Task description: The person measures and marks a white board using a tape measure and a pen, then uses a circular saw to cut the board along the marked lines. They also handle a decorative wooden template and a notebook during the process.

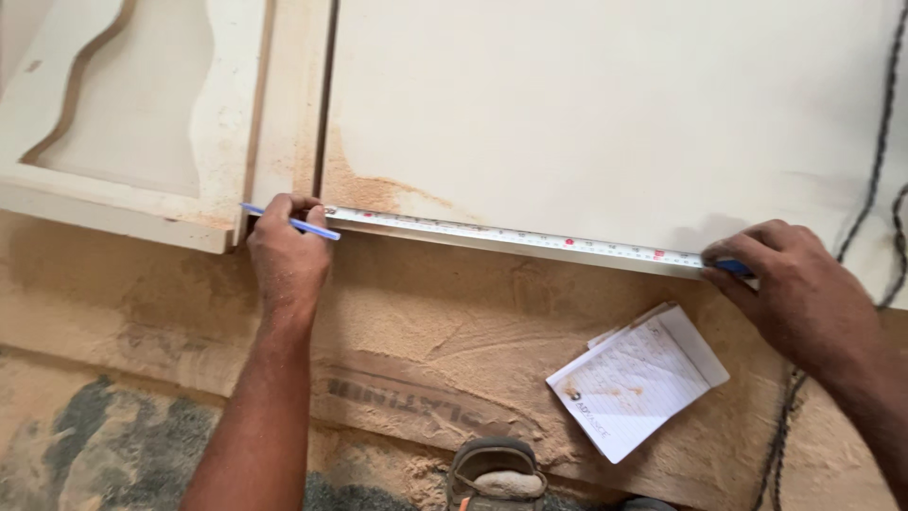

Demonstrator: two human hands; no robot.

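stretching the white steel measuring tape (515, 235) fully along the pale flat board (605, 123) edge; my left hand (287, 254) is gripping the blue pen (293, 223), my right hand (799, 289) is pinching the tape case, no mark is showing yet.

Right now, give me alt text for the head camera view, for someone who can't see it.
Two bare hands stretch a tape measure along the front edge of a pale board: the left hand, which also holds a blue pen, pins its end, and the right hand holds its case. A small notepad lies on the sawdust-covered floor below.
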